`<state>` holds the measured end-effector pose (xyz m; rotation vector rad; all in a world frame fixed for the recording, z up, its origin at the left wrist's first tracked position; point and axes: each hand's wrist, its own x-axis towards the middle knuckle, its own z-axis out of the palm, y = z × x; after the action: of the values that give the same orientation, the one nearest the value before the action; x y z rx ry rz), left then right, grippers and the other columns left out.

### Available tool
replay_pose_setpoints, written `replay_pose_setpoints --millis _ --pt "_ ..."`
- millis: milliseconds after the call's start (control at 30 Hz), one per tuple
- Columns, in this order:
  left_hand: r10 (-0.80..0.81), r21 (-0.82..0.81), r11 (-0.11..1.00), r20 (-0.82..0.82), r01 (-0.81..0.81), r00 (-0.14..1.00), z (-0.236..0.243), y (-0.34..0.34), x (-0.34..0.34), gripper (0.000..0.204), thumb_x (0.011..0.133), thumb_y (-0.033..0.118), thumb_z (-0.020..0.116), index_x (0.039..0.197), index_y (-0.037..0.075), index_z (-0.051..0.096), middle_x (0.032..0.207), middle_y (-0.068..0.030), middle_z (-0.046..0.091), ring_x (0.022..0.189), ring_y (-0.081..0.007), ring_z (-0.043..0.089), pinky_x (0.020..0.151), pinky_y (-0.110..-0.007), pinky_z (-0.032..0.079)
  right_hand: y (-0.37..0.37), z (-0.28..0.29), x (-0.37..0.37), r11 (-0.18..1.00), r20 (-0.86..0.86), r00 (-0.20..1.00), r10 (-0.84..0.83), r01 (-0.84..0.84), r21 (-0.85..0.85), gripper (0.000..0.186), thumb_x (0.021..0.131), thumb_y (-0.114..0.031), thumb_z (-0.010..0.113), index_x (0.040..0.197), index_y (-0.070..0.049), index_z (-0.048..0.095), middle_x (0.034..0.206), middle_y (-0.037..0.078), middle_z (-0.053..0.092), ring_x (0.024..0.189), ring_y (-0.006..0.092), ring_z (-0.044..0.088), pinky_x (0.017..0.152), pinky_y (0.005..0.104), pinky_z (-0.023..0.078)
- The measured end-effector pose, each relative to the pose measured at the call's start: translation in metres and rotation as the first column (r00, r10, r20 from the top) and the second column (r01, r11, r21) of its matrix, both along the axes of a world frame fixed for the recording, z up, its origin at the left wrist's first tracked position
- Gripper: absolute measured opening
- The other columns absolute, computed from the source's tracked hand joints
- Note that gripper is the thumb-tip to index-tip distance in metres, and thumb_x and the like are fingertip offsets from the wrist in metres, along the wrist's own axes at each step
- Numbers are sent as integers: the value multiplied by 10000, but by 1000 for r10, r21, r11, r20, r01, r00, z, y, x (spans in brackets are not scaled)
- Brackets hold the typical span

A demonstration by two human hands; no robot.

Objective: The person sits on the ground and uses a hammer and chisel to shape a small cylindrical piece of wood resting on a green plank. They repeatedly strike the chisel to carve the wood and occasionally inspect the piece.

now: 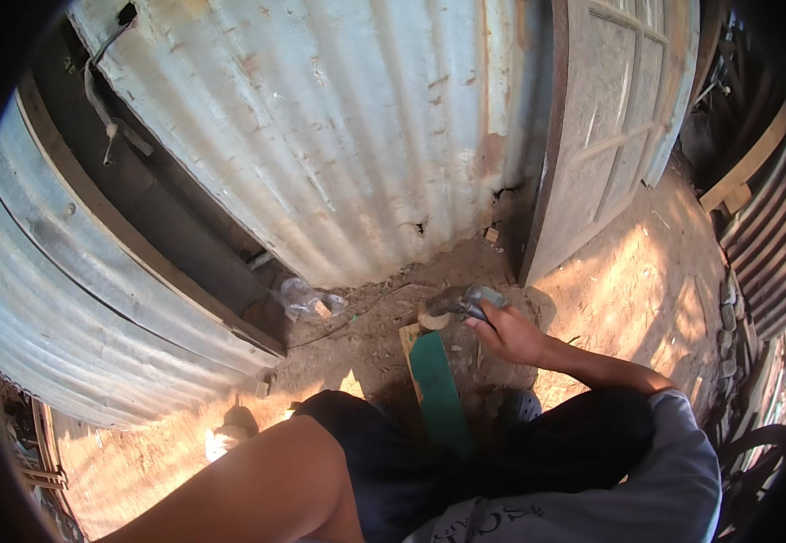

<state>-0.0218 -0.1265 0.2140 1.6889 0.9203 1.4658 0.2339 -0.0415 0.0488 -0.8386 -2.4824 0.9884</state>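
Observation:
My right hand (512,334) is closed around the grey-black body of what looks like an angle grinder (465,299), held in front of my legs. Its round tan disc (433,320) is over the far end of a wooden board (441,394). Green paint covers most of the board's face, while bare wood shows along its left edge and far end. The board's near end lies between my legs, partly hidden by dark clothing. I cannot tell whether the disc touches the wood. My left hand does not show.
A rusty corrugated metal wall (338,136) stands ahead, with a weathered panelled door (592,136) to its right. Another corrugated sheet (94,308) is at left. Clear plastic (302,299) lies on the dirt ground near the wall. Wood pieces (746,163) are stacked at far right.

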Motion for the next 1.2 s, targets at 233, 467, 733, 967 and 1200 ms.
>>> replay_pose_setpoints --millis 233,467,733,967,1200 --pt "18 4 1000 14 -18 1000 -3 -6 0 216 835 183 499 940 23 599 771 -72 611 748 -180 575 725 -310 465 -1 11 -2 999 24 999 -34 34 -2 303 914 -197 486 1117 23 440 648 237 555 635 428 567 552 459 425" --pt "32 4 999 17 -32 999 -4 -8 0 213 837 178 490 937 21 594 769 -73 606 746 -181 571 725 -311 462 -1 7 -3 999 -40 999 -33 33 13 237 920 -196 480 1010 22 468 558 194 506 511 373 542 481 419 380" --pt "43 4 999 29 -43 999 -4 -8 2 211 839 173 480 934 20 589 767 -73 601 742 -182 565 724 -312 458 0 10 -1 998 -45 999 -29 31 58 249 925 -210 470 1029 16 463 538 190 491 497 368 536 481 421 378" --pt "52 7 999 37 -53 998 -3 -12 4 208 841 168 471 931 18 584 766 -74 597 740 -182 561 724 -314 455 1 6 1 995 -70 997 -33 39 88 257 922 -213 474 1044 13 460 532 193 485 494 376 531 485 427 380" --pt "54 9 998 42 -54 998 -2 -14 5 206 842 163 463 928 17 580 764 -74 592 737 -183 556 724 -315 452 2 6 4 994 -69 997 -42 49 101 266 921 -220 476 1040 17 457 557 204 501 516 384 540 490 432 385"
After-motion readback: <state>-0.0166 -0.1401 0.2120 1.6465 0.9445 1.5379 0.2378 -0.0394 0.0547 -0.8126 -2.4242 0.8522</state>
